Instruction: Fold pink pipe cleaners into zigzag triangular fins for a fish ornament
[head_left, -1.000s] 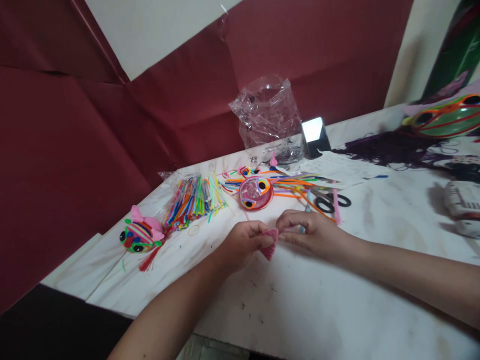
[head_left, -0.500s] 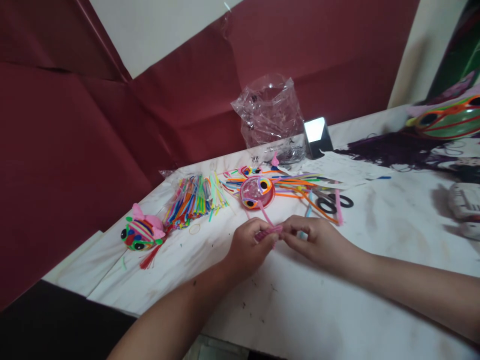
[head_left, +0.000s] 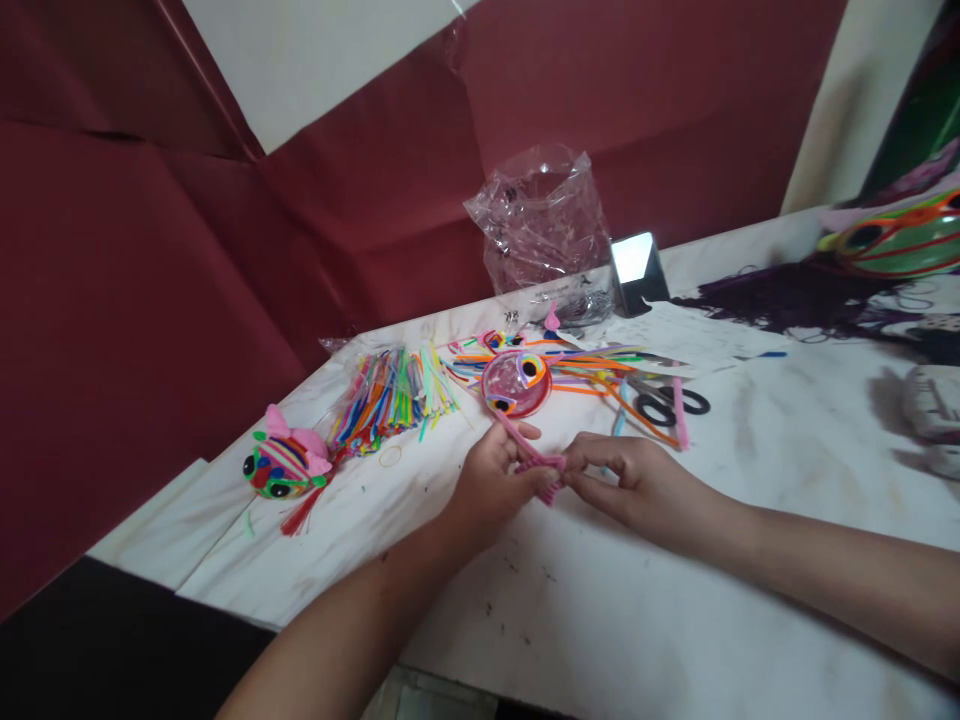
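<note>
A pink pipe cleaner (head_left: 517, 437), folded into a tight zigzag at one end, is pinched between my hands over the table. My left hand (head_left: 496, 480) is closed on the folded part, and a straight length runs up from it toward a round red-rimmed piece (head_left: 517, 388) with two colourful eyes. The fingertips of my right hand (head_left: 619, 470) pinch the right end of the folds. Just behind my right hand lie black-handled scissors (head_left: 660, 405) and a short pink pipe cleaner (head_left: 680, 412).
A bundle of multicoloured pipe cleaners (head_left: 390, 400) lies at left-centre, beside a finished fish-like ornament (head_left: 281, 465) with a red tassel. Behind stand a clear plastic bag (head_left: 540, 220) and a phone (head_left: 637, 272). Dark purple threads (head_left: 795, 300) and a green ornament (head_left: 900, 245) are at right.
The loose length of the pink pipe cleaner has swung left over my left hand, and the folded part hangs lower. My left fingers have shifted slightly; my right hand is almost unmoved.
</note>
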